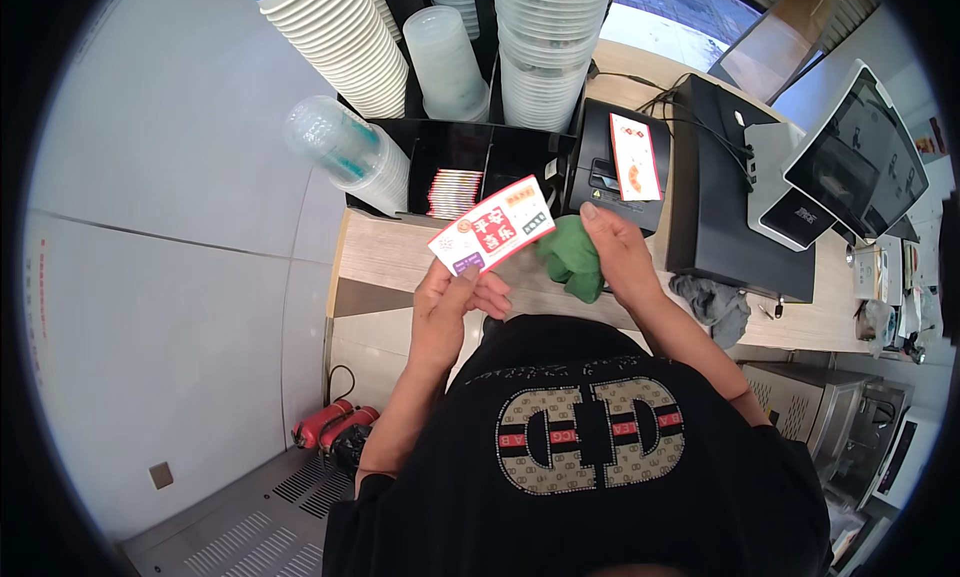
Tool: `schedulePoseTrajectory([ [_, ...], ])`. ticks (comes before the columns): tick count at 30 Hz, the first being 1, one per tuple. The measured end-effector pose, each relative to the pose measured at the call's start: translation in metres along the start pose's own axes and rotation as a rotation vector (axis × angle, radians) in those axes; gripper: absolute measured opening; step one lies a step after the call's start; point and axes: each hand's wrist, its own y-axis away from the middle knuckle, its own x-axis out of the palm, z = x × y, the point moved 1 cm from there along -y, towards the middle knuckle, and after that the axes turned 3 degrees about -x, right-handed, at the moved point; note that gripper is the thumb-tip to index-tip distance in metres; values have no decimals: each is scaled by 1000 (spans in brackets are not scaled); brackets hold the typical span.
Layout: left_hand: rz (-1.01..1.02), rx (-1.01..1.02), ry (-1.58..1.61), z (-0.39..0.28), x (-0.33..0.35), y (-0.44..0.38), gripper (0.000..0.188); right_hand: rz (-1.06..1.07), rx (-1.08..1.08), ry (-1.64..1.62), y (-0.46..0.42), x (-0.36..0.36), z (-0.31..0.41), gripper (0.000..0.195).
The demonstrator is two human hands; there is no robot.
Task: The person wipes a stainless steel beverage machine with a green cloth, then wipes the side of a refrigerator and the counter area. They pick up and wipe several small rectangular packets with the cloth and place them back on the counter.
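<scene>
Between the thumb and fingers of my left hand (450, 307) is a curved printed paper card (491, 228), white with a red border and bearing writing. My right hand (622, 254) grips a crumpled green cloth (571, 258) above the front of the wooden counter (382, 250). A second red-edged card (635, 157) lies on top of a small black printer (585, 149), just beyond my right hand. Behind the held card, a stack of thin packets or cards (454, 192) fills one compartment of a black organizer (517, 153).
Stacked white paper cups (337, 48) and clear plastic cups (551, 51) rise from the organizer. A point-of-sale terminal (847, 157) stands on the right, by a black cash drawer (739, 194). A grey cloth (712, 307) lies at the counter edge. Red fire extinguishers (322, 423) stand below left.
</scene>
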Motion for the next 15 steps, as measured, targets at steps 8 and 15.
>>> schedulePoseTrajectory([
  [8,62,56,-53,13,7,-13,30,240,-551,494,28,34,61,38],
  [15,80,57,-66,10,14,-5,30,183,-913,699,-8,62,16,42],
])
